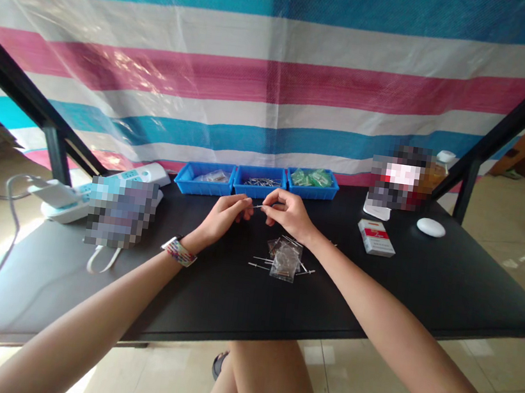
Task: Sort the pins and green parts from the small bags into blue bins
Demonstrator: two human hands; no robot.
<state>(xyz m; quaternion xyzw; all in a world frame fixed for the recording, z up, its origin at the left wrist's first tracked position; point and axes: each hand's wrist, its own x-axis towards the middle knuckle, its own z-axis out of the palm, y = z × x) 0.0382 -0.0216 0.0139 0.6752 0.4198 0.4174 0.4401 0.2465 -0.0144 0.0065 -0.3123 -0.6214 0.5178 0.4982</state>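
Observation:
In the middle of the table, my left hand (227, 216) and my right hand (288, 214) meet with their fingertips close together. A thin silver pin, apparently a blind rivet (257, 206), bridges the small gap between them, pinched at both ends. Just below my right hand lies a small heap of clear plastic bags (285, 261) with several loose rivets (260, 266) around it. Beyond my hands stand three blue bins in a row: one with clear bags (214, 176), one with silver rivets (264, 182), one with green packets (312, 177).
On the left are a power strip (144, 176) with a plugged-in charger (54, 193) and a blurred object (122, 211). On the right lie a cigarette pack (376, 238) and a white oval object (431, 228). A striped tarp (210, 80) hangs behind the black table (209, 305).

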